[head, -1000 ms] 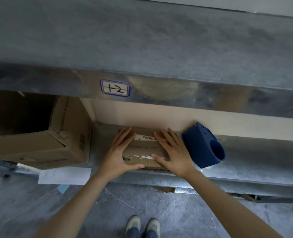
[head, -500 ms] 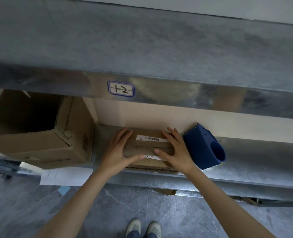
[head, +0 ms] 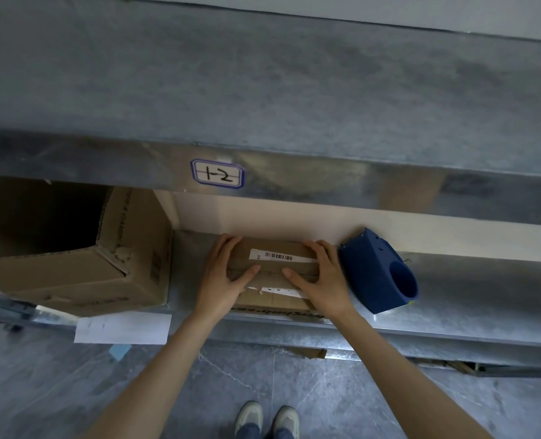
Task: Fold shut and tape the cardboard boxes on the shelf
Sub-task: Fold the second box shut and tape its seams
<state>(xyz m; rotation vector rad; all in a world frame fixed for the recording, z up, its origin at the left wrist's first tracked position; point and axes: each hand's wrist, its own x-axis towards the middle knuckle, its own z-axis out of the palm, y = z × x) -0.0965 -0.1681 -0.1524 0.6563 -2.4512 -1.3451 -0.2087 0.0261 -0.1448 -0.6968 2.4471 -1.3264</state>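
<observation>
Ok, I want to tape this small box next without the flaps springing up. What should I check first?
1. Flaps of the small box folded down: ok, the left hand and right hand press on top.
2. Seam shut: cannot tell, the thumbs cover part of it.
3. Tape on the seam: not ok, none shows.
4. A hand free for the tape: not ok, both are on the box.
5. Tape at hand: cannot tell; a blue object lies right of the box, its use unclear.
6. Big box shut: not ok, its dark inside shows.
</observation>
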